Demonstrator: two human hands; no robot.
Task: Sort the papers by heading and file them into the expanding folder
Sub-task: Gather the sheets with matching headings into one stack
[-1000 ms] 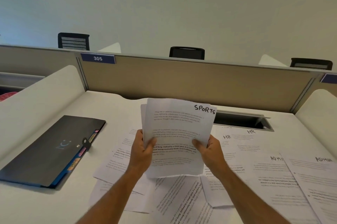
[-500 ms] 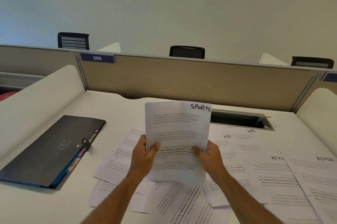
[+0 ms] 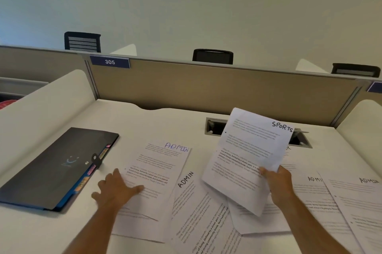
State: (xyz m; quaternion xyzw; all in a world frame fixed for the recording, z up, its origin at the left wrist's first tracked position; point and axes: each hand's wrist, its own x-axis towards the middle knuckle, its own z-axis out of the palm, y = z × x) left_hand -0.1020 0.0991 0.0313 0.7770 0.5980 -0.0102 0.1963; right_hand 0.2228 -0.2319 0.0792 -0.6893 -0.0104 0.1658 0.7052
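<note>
My right hand [image 3: 278, 185] pinches the SPORTS sheets [image 3: 248, 158] by their lower edge, tilted up off the desk [image 3: 169, 121]. My left hand [image 3: 115, 188] lies flat, fingers spread, on an ADMIN sheet [image 3: 157, 171] — the folder [image 3: 55, 167] sits closed just left of it, more sheets [image 3: 339, 198] right.

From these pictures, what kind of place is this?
Most likely an open-plan office: a desk fenced by a divider panel with a number plate reading 305, and office chairs behind it.
</note>
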